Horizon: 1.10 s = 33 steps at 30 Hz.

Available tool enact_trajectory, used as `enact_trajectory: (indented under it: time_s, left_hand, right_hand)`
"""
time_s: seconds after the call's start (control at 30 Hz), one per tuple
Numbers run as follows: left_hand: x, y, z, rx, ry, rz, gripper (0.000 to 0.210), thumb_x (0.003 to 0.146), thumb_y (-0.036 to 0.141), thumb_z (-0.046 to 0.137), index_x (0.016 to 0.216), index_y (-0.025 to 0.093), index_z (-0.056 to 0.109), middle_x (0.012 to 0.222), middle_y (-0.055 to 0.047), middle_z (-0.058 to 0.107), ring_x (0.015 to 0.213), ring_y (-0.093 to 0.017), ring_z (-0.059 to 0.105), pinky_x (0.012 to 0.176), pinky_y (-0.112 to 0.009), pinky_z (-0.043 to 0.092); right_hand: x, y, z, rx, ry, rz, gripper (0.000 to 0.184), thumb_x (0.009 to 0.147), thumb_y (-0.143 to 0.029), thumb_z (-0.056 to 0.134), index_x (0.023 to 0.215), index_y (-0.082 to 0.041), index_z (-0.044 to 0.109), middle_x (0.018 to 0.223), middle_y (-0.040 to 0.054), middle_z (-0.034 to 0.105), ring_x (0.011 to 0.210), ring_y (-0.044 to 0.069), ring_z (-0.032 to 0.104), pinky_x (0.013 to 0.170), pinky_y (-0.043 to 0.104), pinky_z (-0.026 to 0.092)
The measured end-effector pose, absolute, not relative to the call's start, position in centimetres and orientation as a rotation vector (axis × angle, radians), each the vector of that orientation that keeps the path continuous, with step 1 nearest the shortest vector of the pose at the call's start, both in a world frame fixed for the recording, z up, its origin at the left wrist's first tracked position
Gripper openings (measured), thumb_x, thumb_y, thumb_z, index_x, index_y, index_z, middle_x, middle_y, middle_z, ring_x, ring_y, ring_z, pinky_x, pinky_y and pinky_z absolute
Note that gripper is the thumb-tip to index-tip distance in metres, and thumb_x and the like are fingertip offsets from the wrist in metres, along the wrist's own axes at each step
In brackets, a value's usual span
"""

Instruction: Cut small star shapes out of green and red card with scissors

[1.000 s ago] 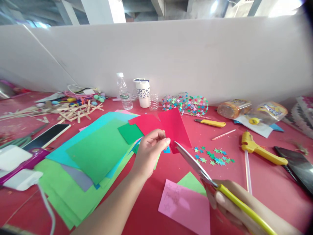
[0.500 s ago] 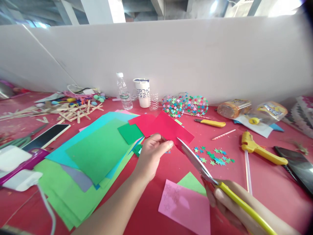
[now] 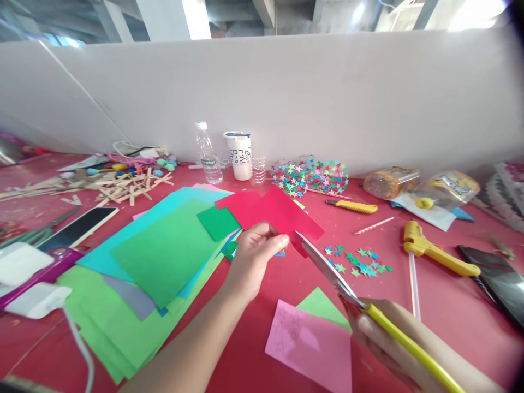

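Note:
Near the middle of the view, my left hand (image 3: pixel 258 256) pinches thumb to fingers at the lower edge of a piece of red paper (image 3: pixel 289 212). The fingers hide the exact spot of the grip. In my right hand (image 3: pixel 387 333) are scissors (image 3: pixel 327 267) with yellow handles, pointing up and left. Their blade tips are at the red paper's lower edge, just right of my left thumb. Below the blades lie a pink paper (image 3: pixel 311 344) with star outlines drawn on it and a light green piece (image 3: pixel 323 308).
Stacked green and blue sheets (image 3: pixel 164 254) lie left. Cut paper stars (image 3: pixel 362 262), a yellow utility knife (image 3: pixel 356 206) and a yellow glue gun (image 3: pixel 438 254) lie right. A plastic bottle (image 3: pixel 209 158), a white cup (image 3: pixel 239 158) and star-covered clear containers (image 3: pixel 309 176) stand behind.
Both hands stay nearly in place. The scissors have shifted very slightly left, and a bit more red paper shows below the blades.

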<state>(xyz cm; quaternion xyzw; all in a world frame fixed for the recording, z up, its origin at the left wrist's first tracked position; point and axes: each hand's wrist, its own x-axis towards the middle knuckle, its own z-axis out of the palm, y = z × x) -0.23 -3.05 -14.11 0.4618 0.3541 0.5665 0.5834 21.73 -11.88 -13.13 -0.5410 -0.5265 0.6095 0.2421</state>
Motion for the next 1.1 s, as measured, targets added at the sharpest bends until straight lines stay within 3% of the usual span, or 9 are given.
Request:
enact_trajectory:
  time_s: [0.23, 0.47, 0.63, 0.73, 0.83, 0.93, 1.1]
  left_hand:
    - [-0.2, -3.0, -14.1, 1.108, 0.838, 1.341, 0.02, 0.08, 0.024, 0.069, 0.063, 0.02, 0.059, 0.061, 0.004, 0.057, 0.064, -0.011, 0.051, 0.066, -0.023, 0.04]
    - [-0.7, -3.0, -13.5, 1.341, 0.998, 1.328, 0.028, 0.086, 0.032, 0.062, 0.063, 0.021, 0.05, 0.061, 0.005, 0.047, 0.061, -0.013, 0.044, 0.061, -0.024, 0.035]
    - [-1.4, -2.6, -13.4, 1.427, 0.978, 1.163, 0.029, 0.086, 0.03, 0.059, 0.062, 0.02, 0.046, 0.06, 0.005, 0.039, 0.059, -0.012, 0.036, 0.058, -0.025, 0.03]
    - [-1.4, -2.4, -13.6, 1.353, 0.905, 1.168, 0.026, 0.086, 0.027, 0.059, 0.063, 0.02, 0.049, 0.063, 0.004, 0.044, 0.063, -0.013, 0.042, 0.063, -0.025, 0.035]
    - [-0.9, -2.6, -14.0, 1.336, 0.872, 1.17, 0.026, 0.089, 0.036, 0.06, 0.069, 0.019, 0.059, 0.068, 0.002, 0.053, 0.068, -0.014, 0.048, 0.068, -0.025, 0.038]
    - [-0.2, -3.0, -14.5, 1.32, 0.872, 1.117, 0.026, 0.085, 0.043, 0.068, 0.075, 0.019, 0.066, 0.072, 0.0, 0.058, 0.07, -0.014, 0.05, 0.067, -0.026, 0.038]
    - [0.7, -3.5, -14.8, 1.208, 0.878, 1.179, 0.018, 0.082, 0.036, 0.072, 0.074, 0.019, 0.07, 0.071, 0.0, 0.06, 0.069, -0.014, 0.049, 0.067, -0.026, 0.038]
  right_hand:
    - [21.8, -11.9, -12.1, -1.46, -1.504, 1.65, 0.067, 0.066, -0.091, 0.055, 0.06, -0.025, 0.048, 0.054, -0.004, 0.043, 0.049, 0.015, 0.043, 0.048, 0.026, 0.042]
    - [22.5, -12.3, -12.9, -1.455, -1.496, 1.691, 0.074, 0.053, -0.099, 0.053, 0.064, -0.026, 0.051, 0.058, -0.001, 0.049, 0.053, 0.019, 0.05, 0.051, 0.029, 0.047]
    - [23.1, -13.0, -13.7, -1.56, -1.361, 1.631, 0.078, 0.053, -0.096, 0.059, 0.08, -0.024, 0.065, 0.082, 0.0063, 0.068, 0.07, 0.025, 0.064, 0.055, 0.03, 0.054]
    - [22.8, -12.9, -13.7, -1.514, -1.381, 1.679, 0.072, 0.058, -0.095, 0.057, 0.073, -0.024, 0.061, 0.068, 0.0031, 0.064, 0.066, 0.024, 0.065, 0.056, 0.03, 0.055]
    - [22.1, -12.6, -13.7, -1.492, -1.386, 1.657, 0.063, 0.068, -0.09, 0.055, 0.069, -0.026, 0.055, 0.051, -0.0023, 0.052, 0.049, 0.02, 0.06, 0.047, 0.028, 0.051]
    - [21.7, -12.3, -14.0, -1.531, -1.396, 1.579, 0.06, 0.076, -0.086, 0.053, 0.067, -0.027, 0.054, 0.047, -0.0045, 0.047, 0.04, 0.017, 0.053, 0.039, 0.026, 0.044]
    - [21.2, -12.3, -15.2, -1.525, -1.57, 1.52, 0.064, 0.08, -0.087, 0.044, 0.067, -0.024, 0.044, 0.049, -0.0081, 0.043, 0.035, 0.006, 0.032, 0.034, 0.021, 0.021]
